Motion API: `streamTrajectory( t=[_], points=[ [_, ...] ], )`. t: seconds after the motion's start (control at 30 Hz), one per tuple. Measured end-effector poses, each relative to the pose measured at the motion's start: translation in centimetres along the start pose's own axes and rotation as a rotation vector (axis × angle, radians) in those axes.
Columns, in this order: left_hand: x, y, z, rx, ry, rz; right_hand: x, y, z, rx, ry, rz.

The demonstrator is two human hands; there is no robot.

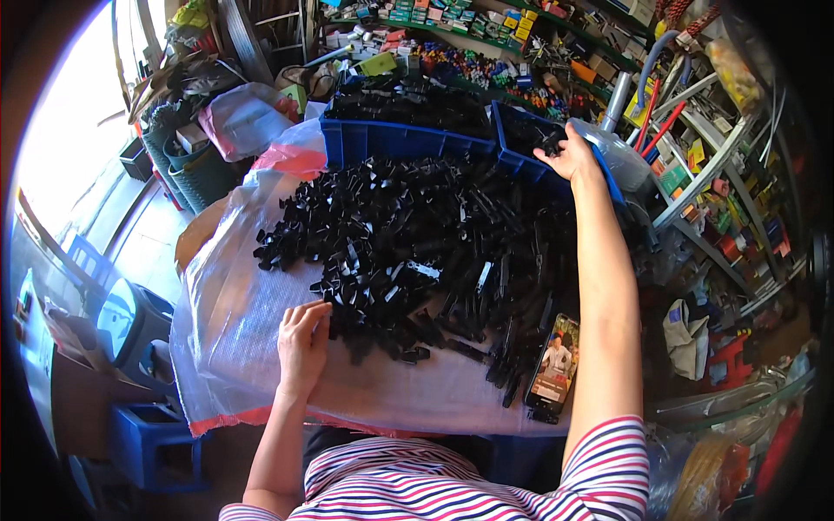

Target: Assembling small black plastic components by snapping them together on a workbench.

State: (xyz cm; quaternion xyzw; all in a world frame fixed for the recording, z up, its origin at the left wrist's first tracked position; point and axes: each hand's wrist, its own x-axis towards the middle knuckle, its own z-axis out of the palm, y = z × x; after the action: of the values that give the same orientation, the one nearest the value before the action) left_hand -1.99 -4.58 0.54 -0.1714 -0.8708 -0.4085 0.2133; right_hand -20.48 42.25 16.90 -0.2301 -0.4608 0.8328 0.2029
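Observation:
A large heap of small black plastic parts [417,234] covers the middle of the work surface. My right hand [573,158] reaches out to the smaller blue bin [519,162] at the far right. Between its thumb and forefinger is a black plastic part [552,141], over more black parts inside the bin. At the near left edge of the heap, my left hand [304,340] has its fingers curled and pressed together. Whether they pinch a part is hidden.
A wider blue bin [404,143], filled with black parts, stands behind the heap. A phone [552,369] lies beside my right forearm. White woven sheeting [234,321] covers the table. Blue stools [161,447] stand at left; crowded shelves [469,35] line the back.

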Motion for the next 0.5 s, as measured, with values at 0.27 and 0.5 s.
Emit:
streamTrajectory(
  t=[0.27,0.5],
  points=[
    [-0.2,-0.4,-0.4,-0.099,-0.044,0.003,-2.1,0.2,-5.9,-0.013,-0.088,-0.203],
    [0.3,-0.1,-0.6,-0.089,-0.074,-0.038,-23.0,-0.8,-11.7,-0.735,-0.298,-0.461]
  ],
)
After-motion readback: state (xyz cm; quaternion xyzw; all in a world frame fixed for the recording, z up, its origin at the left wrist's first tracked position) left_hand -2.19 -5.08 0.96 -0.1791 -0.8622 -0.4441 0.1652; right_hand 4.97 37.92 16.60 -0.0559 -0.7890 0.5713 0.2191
